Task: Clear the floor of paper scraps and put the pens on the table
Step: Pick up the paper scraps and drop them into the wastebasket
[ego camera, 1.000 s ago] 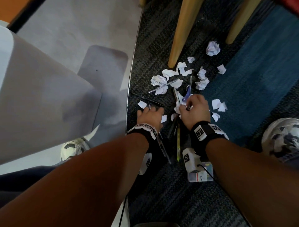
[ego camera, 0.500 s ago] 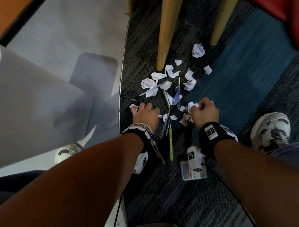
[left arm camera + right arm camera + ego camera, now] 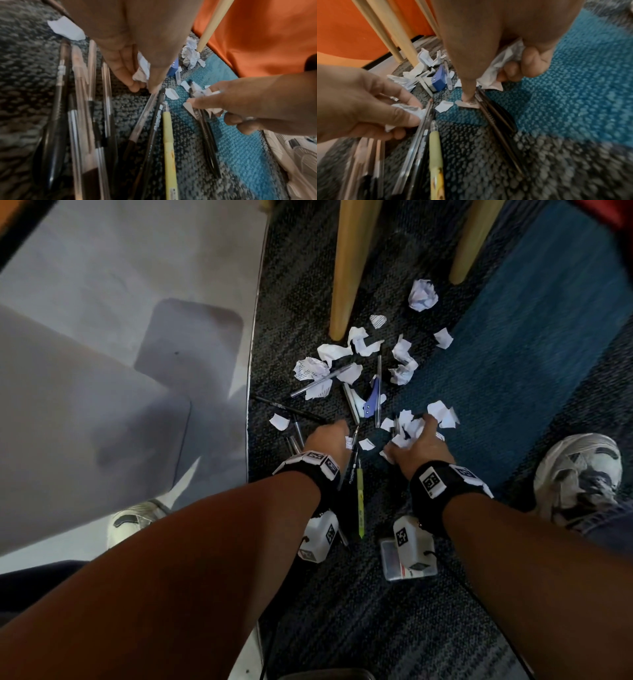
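Left hand (image 3: 325, 440): low over the carpet (image 3: 342, 611), fingers curled around a small crumpled paper scrap (image 3: 141, 73), fingertips close to the pens below. Right hand (image 3: 416, 445): clutching a bunch of white scraps (image 3: 409, 428) in curled fingers, index finger extended and pressing a flat scrap (image 3: 467, 104) against the carpet beside two dark pens (image 3: 494, 117). Pens: several clear and dark ones lie on the carpet under the left wrist; a yellow-green pen (image 3: 360, 501) lies between the two wrists. Loose scraps: more white pieces (image 3: 337, 354) scattered farther out near a wooden leg (image 3: 346, 268), with a crumpled ball (image 3: 423, 295) between the two legs. A blue stapler (image 3: 371, 402) sits among the scraps. A white shoe (image 3: 579, 474) stands at the right.
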Motion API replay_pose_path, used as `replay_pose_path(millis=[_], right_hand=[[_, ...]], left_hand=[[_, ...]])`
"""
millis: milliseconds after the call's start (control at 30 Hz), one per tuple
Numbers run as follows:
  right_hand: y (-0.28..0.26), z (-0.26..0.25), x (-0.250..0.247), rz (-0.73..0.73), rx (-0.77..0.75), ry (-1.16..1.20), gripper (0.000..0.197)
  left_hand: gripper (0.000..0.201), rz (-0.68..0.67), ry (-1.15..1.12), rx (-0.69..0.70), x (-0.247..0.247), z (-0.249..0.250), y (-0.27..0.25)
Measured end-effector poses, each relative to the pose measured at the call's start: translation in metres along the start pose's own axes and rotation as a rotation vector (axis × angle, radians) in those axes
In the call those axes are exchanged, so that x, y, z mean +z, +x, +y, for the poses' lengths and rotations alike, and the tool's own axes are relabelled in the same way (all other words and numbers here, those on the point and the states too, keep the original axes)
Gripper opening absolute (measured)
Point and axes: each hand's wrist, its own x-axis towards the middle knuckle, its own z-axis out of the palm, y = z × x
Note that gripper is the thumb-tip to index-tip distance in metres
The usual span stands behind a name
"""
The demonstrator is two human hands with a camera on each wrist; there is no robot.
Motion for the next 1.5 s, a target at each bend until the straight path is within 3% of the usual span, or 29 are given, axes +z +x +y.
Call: replay_pose_path(millis=[133, 200, 567, 700, 1033, 1267, 1500], right_hand=[[0.006, 0.002, -0.001, 0.043, 0.022, -0.112, 0.044], [0.006, 0.001, -0.004, 0.057, 0.041, -0.103, 0.036], [-0.045, -0.034, -0.052, 0.077, -0.071, -0.065, 0.026], [-0.087, -0.09, -0.078, 0.104, -0.296, -0.05, 0.038], [-0.243, -0.279, -0.091, 0.038, -0.891, 0.036, 0.042], [-0.311, -0.358, -0.04, -0.04, -0.989, -0.052, 0.028], [-0.317, -0.381, 0.002, -0.069, -0.91, -0.079, 0.033]], left_hand=[[0.025, -0.017, -0.033, -0.046, -0.001, -0.004, 0.001], [0.021, -0.008, -0.036, -0.06, -0.005, -0.006, -0.001], [0.016, 0.189, -0.065, -0.008, -0.068, 0.001, -0.057], [0.014, 0.285, -0.101, 0.007, -0.114, 0.005, -0.105], [0.005, 0.766, -0.134, 0.05, -0.243, -0.033, -0.262], [0.006, 0.891, -0.204, -0.178, -0.28, -0.117, -0.32], [0.015, 0.818, -0.151, -0.307, -0.276, -0.166, -0.319]])
